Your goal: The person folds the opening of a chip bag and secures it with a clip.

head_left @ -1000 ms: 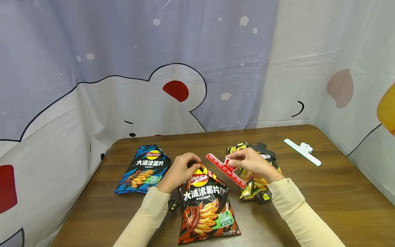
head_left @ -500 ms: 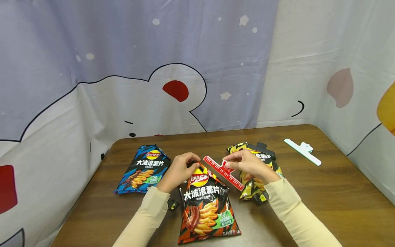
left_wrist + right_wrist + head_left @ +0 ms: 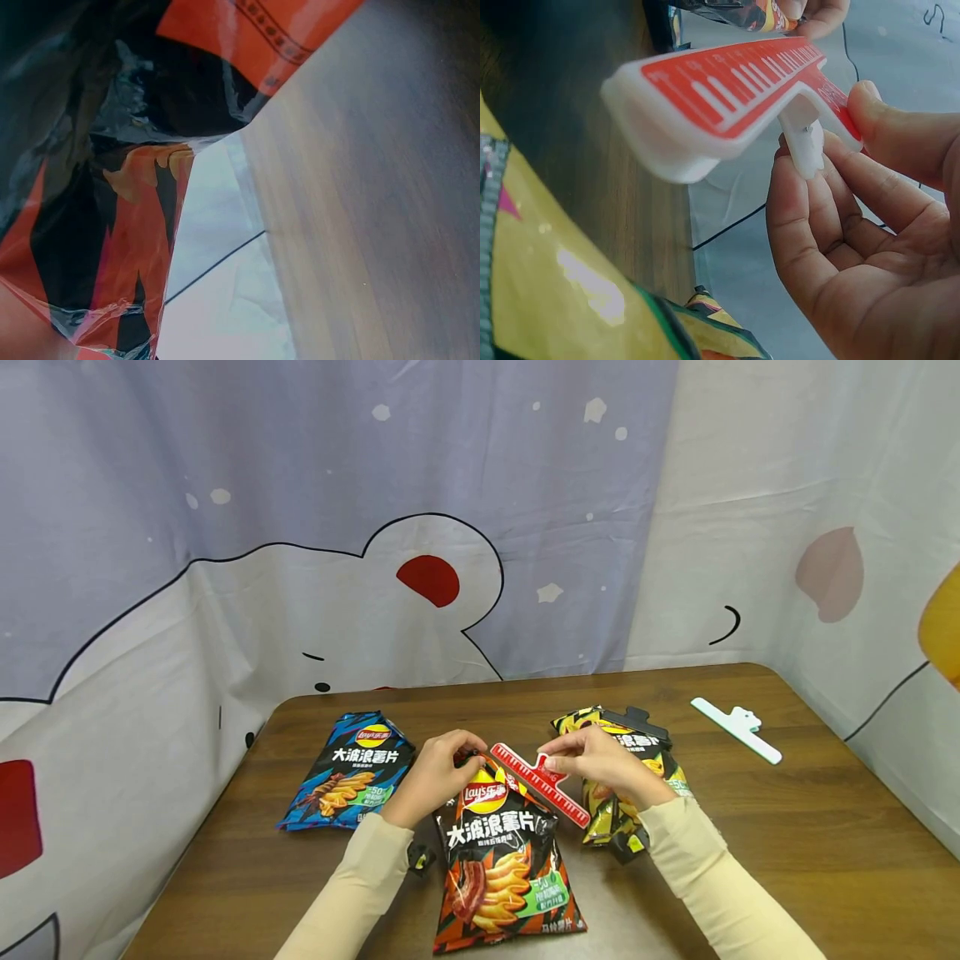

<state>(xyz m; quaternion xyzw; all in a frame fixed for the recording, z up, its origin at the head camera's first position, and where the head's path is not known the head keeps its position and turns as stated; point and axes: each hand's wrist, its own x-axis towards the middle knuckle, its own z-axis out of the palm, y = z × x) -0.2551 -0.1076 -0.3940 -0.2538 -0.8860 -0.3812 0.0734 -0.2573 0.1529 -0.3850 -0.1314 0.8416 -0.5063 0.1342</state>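
Note:
My left hand (image 3: 437,777) pinches the folded top of a black and orange-red Lay's chip bag (image 3: 495,868) in the middle of the table. Its front faces up, and the left wrist view shows the bag's crinkled side (image 3: 135,232) close up. My right hand (image 3: 607,764) holds a red and white bag clip (image 3: 540,783) just right of the bag's top. In the right wrist view, the thumb lies on the clip's red handle and curled fingers grip the white lever (image 3: 806,146) behind it. Whether the clip touches the bag is unclear.
A blue chip bag (image 3: 352,777) lies at the left. Behind my right hand lies a yellow chip bag (image 3: 611,810) with a black clip (image 3: 636,722) across its top. Farther right, a white clip (image 3: 735,729) rests on the brown table (image 3: 810,835). A printed curtain (image 3: 337,610) hangs behind.
My right hand has moved slightly left with the red clip, bringing it closer to the bag's top. The left hand and its bag stay in place.

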